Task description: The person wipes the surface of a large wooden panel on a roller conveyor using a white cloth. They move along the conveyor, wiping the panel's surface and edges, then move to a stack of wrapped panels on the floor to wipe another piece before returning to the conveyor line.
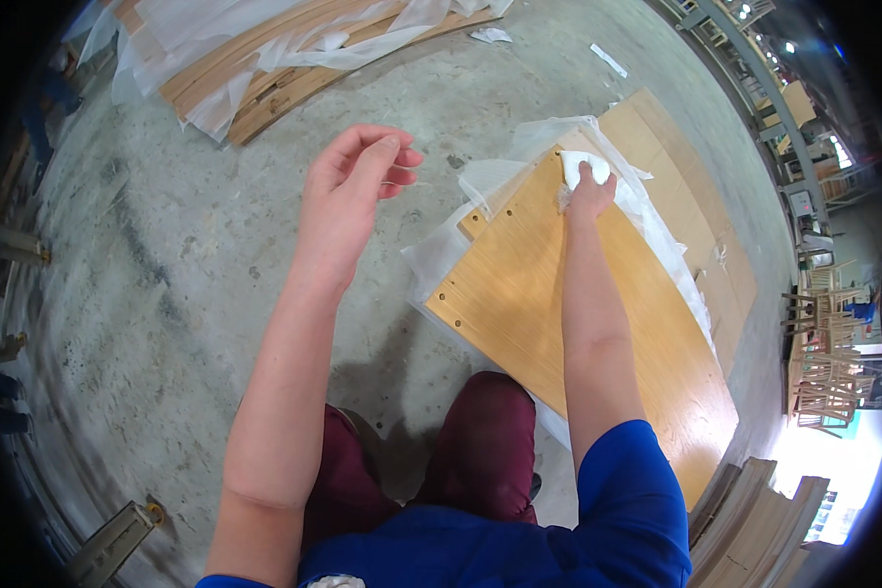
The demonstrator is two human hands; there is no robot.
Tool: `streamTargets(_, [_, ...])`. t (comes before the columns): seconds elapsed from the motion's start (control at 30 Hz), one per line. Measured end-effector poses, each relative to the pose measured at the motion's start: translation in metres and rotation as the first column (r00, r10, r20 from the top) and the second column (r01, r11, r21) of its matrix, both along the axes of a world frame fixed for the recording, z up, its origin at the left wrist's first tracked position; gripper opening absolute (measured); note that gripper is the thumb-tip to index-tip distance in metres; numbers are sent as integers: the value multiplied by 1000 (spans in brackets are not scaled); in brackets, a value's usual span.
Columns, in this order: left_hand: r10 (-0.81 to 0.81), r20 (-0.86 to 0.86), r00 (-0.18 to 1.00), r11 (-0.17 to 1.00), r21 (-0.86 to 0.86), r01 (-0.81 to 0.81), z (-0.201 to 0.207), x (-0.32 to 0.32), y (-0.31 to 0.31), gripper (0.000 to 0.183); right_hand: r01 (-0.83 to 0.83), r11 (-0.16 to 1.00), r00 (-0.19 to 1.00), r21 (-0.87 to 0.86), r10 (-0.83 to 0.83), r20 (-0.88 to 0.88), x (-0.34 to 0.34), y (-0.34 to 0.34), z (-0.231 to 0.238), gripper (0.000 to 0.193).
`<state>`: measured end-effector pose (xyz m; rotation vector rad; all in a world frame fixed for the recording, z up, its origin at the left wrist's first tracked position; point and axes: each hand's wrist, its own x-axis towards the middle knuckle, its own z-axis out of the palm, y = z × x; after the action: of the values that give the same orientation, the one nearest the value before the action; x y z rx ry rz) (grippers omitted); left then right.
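A smooth wooden panel (519, 265), honey-coloured and with small dark holes at its corners and near edge, lies at my right. On its far corner my right hand (590, 191) presses a white cloth (580, 165), its fingers gripping it. My left hand (361, 169) hovers over the concrete floor, left of the panel. Its fingers are loosely curled and apart, with nothing visible in them. Thin white foam wrap (490, 181) sticks out from under the panel. A small piece of wood (472, 223) shows beside the panel's left edge.
Cardboard (701, 225) lies beyond the panel. At the far left, long wooden boards (265, 93) are partly covered by sheeting. Wooden chairs (823, 377) are stacked at the right, with stacked boards (755, 519) nearer me. Paper scraps (608, 61) lie on the concrete floor (196, 284).
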<state>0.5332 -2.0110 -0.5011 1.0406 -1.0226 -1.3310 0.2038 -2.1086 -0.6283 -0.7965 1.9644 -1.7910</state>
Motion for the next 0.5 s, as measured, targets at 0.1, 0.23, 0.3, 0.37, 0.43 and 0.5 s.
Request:
streamTargets(0.1, [7,-15,1000,1000,4,-7,-1,-2,0,22,116,993,987,29,-112,-114,-1,0,-4,71])
streamTargets(0.23, [23,-20,1000,1000,4,-23,0,-5,0,20,199,978,955,57,-181,-234,3,-3,-11,54])
streamTargets(0.3, [24,-15,1000,1000,0,-24,0,-5,-1,20,188,980,955,62,-168,-245,4,-4,-13,55])
streamTargets(0.37, [11,4,1000,1000,-7,-11,-1,-6,-1,21,196,980,951,39,-180,-250,3,-6,-15,54])
streamTargets(0.43, [1,-9,1000,1000,-14,-2,1,-8,-1,21,214,977,939,-4,-207,-273,-3,-6,-15,52])
streamTargets(0.5, [13,-13,1000,1000,-8,-13,1,-6,-1,21,186,982,950,-13,-184,-252,-2,-7,-18,53])
